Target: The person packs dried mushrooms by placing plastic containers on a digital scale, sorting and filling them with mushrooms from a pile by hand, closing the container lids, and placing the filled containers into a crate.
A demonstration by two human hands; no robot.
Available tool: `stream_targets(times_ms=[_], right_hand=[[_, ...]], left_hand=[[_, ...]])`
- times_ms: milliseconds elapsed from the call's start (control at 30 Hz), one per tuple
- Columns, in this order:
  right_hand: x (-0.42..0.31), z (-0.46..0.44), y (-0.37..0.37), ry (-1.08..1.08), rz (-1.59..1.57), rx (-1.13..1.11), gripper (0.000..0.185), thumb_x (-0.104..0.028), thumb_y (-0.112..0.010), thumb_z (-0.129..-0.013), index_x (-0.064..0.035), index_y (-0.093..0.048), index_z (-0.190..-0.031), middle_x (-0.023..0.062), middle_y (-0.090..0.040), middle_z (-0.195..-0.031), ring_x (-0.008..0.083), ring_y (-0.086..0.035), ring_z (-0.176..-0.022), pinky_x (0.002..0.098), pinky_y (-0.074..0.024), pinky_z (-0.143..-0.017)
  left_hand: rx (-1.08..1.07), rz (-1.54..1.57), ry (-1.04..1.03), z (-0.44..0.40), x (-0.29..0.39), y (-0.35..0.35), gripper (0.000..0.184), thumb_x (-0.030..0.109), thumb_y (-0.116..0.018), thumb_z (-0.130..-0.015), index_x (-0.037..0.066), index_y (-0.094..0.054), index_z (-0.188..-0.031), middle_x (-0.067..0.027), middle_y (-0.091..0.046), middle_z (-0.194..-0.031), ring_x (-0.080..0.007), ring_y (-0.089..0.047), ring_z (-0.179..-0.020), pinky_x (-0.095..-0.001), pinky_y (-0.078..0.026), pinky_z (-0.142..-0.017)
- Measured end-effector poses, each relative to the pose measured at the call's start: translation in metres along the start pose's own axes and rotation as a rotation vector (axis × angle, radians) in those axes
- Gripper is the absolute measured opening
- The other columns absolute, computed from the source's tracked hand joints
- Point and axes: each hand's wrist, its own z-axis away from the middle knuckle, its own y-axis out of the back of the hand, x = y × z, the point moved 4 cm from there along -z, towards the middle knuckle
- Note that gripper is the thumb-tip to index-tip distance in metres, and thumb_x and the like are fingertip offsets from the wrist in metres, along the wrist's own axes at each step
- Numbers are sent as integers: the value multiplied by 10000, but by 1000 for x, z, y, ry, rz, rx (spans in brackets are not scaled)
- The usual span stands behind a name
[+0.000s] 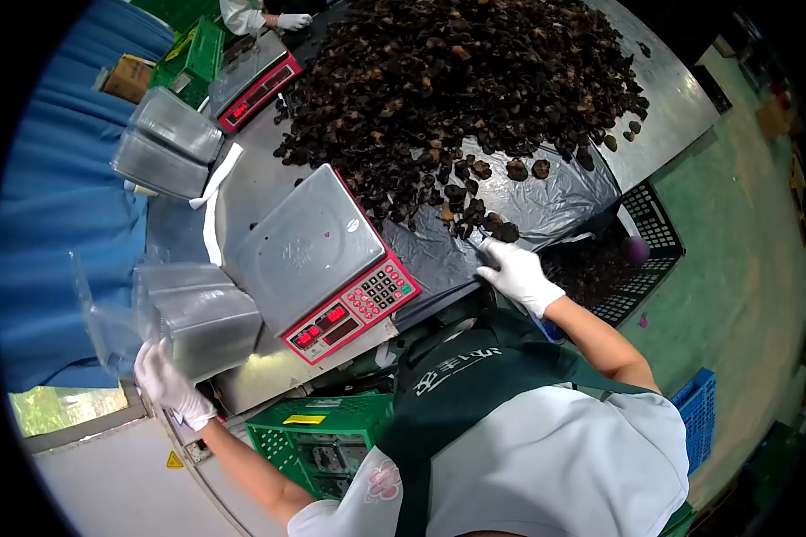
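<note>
The person's left hand (172, 390), in a white glove, is at the near left edge of the tabletop (157, 215), its grip closed on a clear plastic container (106, 327). That container stands tilted just beside a nested stack of similar containers (208, 324) (so transparent that its outline is hard to follow against the curtain (72, 192)). The right hand (521, 276), also gloved, reaches over the near edge, palm down; its grip is released, thumb apart from the outstretched fingers, with the fingertips right by a few loose wood-ear mushrooms (476, 217). It is unclear whether they touch.

Those loose pieces trail off a broad, dark heap of wood-ear mushrooms (457, 89) that covers much of the tabletop, its near side spreading onto black plastic sheeting (551, 204). Between the two hands sits a red digital scale (313, 246), display lit, its steel pan bare. A second red scale (258, 89) stands farther off, near a co-worker's gloved hand (294, 21). Another stack of clear containers (166, 143) lies to its left. Beyond the right hand, a black slatted basket (658, 222) holds dark material; a green crate (318, 438) stands below the near edge.
</note>
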Motion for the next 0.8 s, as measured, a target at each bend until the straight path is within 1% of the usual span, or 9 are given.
stream_targets(times_ms=[167,267,400,467,533,600,733,767,800], right_hand=[[45,-9,9,-124,273,70,810,-333,-817,-649,-18,-442,-1294,153,-476,-1336,302,-610,-955,382,-536,-767],[61,-16,5,-216,327,-40,909,-351,-845,-620,-12,-396,-1334,204,-455,-1353,325,-595,-986,380,-543,-776],[69,-27,-2,-173,302,-61,917,-350,-844,-628,-7,-384,-1344,210,-446,-1362,329,-584,-1011,385,-544,-783],[68,-31,-6,-135,260,-59,922,-354,-838,-637,-6,-375,-1355,215,-435,-1373,331,-580,-1019,387,-543,-789],[68,-37,-11,-123,238,-74,936,-356,-834,-641,-4,-361,-1368,221,-422,-1385,338,-577,-1033,388,-542,-795],[69,-41,-15,-150,213,-95,957,-370,-833,-632,-21,-352,-1382,192,-405,-1423,333,-564,-1103,375,-535,-829],[70,-54,-16,-138,208,-105,968,-359,-837,-627,-22,-345,-1389,192,-394,-1432,328,-570,-1109,372,-537,-823],[70,-59,-15,-126,197,-104,952,-334,-834,-634,-20,-346,-1388,195,-390,-1434,328,-572,-1109,375,-531,-833],[69,-64,-14,-120,199,-103,952,-334,-834,-634,-20,-346,-1388,195,-390,-1434,328,-572,-1109,375,-531,-833]], left_hand=[[-372,126,-106,40,109,-82,95,91,-739,-755,56,-664,-800,-117,-646,-1101,-239,-622,-990,-338,-509,-832],[-722,232,72,89,137,-132,208,222,-780,-722,80,-635,-768,-118,-620,-1194,-256,-617,-1027,-349,-499,-871],[-973,60,-43,106,162,-151,387,341,-811,-675,65,-648,-893,-140,-584,-1253,-293,-590,-1088,-381,-481,-909],[-1152,81,212,107,162,-153,454,355,-807,-684,58,-652,-991,-148,-562,-1282,-300,-567,-1128,-384,-470,-928],[-1085,18,147,99,189,-145,477,346,-797,-709,51,-647,-1053,-164,-547,-1296,-324,-544,-1155,-391,-461,-944],[-715,189,-6,88,224,-142,447,311,-784,-737,54,-644,-1075,-173,-549,-1292,-333,-527,-1184,-398,-445,-974],[-943,622,144,120,322,-177,450,209,-752,-773,57,-605,-1171,-162,-548,-1291,-302,-507,-1233,-371,-412,-1033],[-963,632,83,139,340,-196,496,161,-776,-750,58,-584,-1195,-134,-553,-1270,-235,-575,-1130,-320,-517,-872],[-935,704,33,168,350,-223,555,161,-780,-742,68,-551,-1240,-122,-539,-1281,-224,-587,-1100,-306,-526,-841]])
